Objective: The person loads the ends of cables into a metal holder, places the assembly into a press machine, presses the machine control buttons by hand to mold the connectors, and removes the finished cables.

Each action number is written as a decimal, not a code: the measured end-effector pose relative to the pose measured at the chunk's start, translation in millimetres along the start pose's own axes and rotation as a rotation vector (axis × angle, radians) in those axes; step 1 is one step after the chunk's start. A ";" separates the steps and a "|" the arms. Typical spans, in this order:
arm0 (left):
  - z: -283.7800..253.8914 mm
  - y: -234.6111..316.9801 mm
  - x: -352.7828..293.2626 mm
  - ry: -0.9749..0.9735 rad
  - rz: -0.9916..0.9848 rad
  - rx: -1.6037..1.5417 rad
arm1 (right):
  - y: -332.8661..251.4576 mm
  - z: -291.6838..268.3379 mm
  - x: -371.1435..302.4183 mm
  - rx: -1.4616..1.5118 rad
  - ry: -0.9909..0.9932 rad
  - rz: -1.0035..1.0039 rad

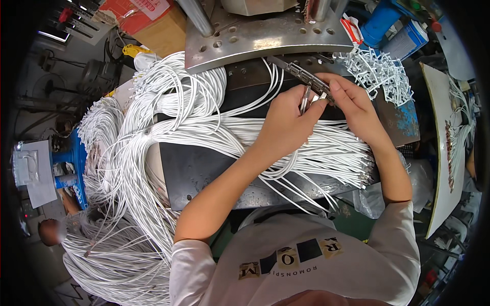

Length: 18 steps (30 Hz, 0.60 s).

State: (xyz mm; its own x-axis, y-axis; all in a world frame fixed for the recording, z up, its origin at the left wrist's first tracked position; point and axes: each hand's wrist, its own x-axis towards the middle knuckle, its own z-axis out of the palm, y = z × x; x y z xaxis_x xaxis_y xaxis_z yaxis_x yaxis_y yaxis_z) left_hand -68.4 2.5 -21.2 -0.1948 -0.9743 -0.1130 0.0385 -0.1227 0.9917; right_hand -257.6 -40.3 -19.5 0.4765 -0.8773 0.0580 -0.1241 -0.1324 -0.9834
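Observation:
My left hand [288, 115] is closed in a pinch on small metal-and-white pieces [304, 100], which look like cable ends; the fingers partly hide them. Beside it, my right hand [353, 104] has its thumb and fingers closed on the near end of a slotted metal bar [306, 76]. The bar slants from under the steel press plate toward both hands, which almost touch. Beneath my left forearm and hands lies a thick bundle of white cables [326, 150], its ends with small metallic tips gathered at the right.
A heavy drilled steel plate [265, 43] with posts overhangs the dark metal worktable [204, 173]. More white cables [127, 214] hang over its left side. White bent pieces [377, 74] are heaped at the back right, near a blue cylinder [382, 24]. A pale board [439, 148] stands far right.

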 end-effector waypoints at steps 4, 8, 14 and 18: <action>1.3 5.8 -0.7 -0.009 -0.046 -0.005 | -6.0 3.0 1.6 -0.018 -0.001 -0.039; 0.7 7.8 -0.6 -0.034 -0.113 -0.026 | -2.3 1.7 0.5 -0.211 0.031 -0.109; -7.9 2.9 4.2 -0.008 -0.079 -0.208 | -1.5 -7.6 1.4 0.018 0.023 0.073; -9.0 2.0 4.5 0.016 -0.086 -0.250 | -6.7 -1.3 0.5 0.084 0.035 0.033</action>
State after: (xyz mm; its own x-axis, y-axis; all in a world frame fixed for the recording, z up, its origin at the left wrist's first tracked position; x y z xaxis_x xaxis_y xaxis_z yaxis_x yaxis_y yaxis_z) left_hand -60.4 -3.9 -20.2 -0.1928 -0.9608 -0.1990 0.2635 -0.2461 0.9327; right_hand -257.7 -40.4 -12.6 0.4427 -0.8962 0.0296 -0.0656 -0.0653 -0.9957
